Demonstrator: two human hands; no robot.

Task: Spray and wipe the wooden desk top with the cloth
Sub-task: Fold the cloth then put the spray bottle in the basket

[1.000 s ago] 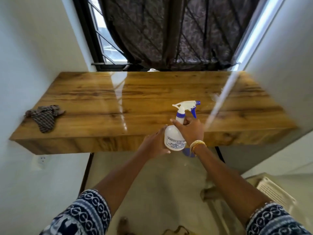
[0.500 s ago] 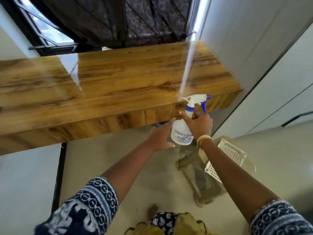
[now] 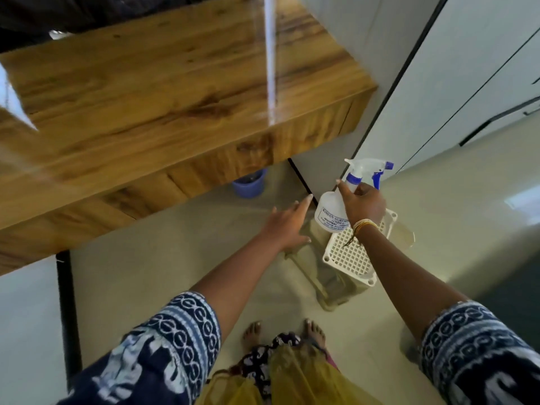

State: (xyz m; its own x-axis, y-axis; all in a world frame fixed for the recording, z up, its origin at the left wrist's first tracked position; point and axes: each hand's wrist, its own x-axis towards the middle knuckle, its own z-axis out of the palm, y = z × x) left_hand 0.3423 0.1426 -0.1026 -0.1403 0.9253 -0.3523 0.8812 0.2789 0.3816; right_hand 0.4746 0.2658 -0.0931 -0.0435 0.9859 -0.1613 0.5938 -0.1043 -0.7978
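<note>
A white spray bottle (image 3: 331,211) with a blue trigger and collar hangs off the desk's right front corner, over the floor. My right hand (image 3: 363,204) grips it around the neck. Just left of the bottle my left hand (image 3: 287,226) is flat with fingers spread, holding nothing and not touching the bottle. The glossy wooden desk top (image 3: 152,83) fills the upper left, away from both hands. The cloth is out of view.
A white plastic stool (image 3: 353,255) with a lattice seat stands on the floor right under the bottle. A blue bucket (image 3: 249,185) sits below the desk. White cabinet panels (image 3: 467,68) close the right side. My bare feet (image 3: 285,331) are on the pale floor.
The view has swung right and down, so the desk slid to the upper left. The bottle came down off the desk edge to above the stool. My left hand drew away from the bottle.
</note>
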